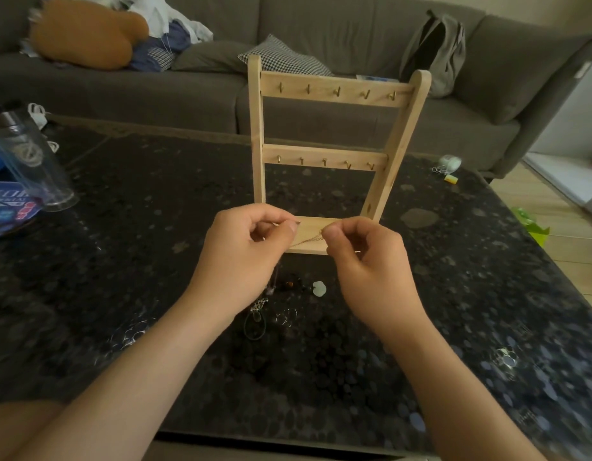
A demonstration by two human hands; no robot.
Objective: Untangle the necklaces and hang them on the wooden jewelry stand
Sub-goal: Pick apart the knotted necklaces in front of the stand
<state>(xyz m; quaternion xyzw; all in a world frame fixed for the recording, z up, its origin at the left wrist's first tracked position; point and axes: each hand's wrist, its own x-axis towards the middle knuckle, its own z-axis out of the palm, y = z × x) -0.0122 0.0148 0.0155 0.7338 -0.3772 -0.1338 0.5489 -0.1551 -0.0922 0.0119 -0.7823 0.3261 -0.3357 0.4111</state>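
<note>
the person holds both hands up over the dark table [148, 267], just in front of the base of the wooden jewelry stand [334, 90]. the left hand [251, 242] has its fingers curled, and thumb and forefinger are pressed together on one end of a thin gold chain [307, 240]; the right hand [366, 259] pinches the other end in the same way. the short free part of the chain lies between the two pinches, pulled nearly straight. its long axis goes from side to side and rises a little toward the right hand. the rest of the chain is hidden in the fingers; something thin seems to hang below the left hand, but it is too blurred to tell. under the hands, on the table, lies a small heap of other necklaces [281, 294] - dark beads, a pale pendant, thin rings and a black cord, lying close together. the stand is upright with two bars of small hooks, and behind it is a grey sofa [188, 91].
</note>
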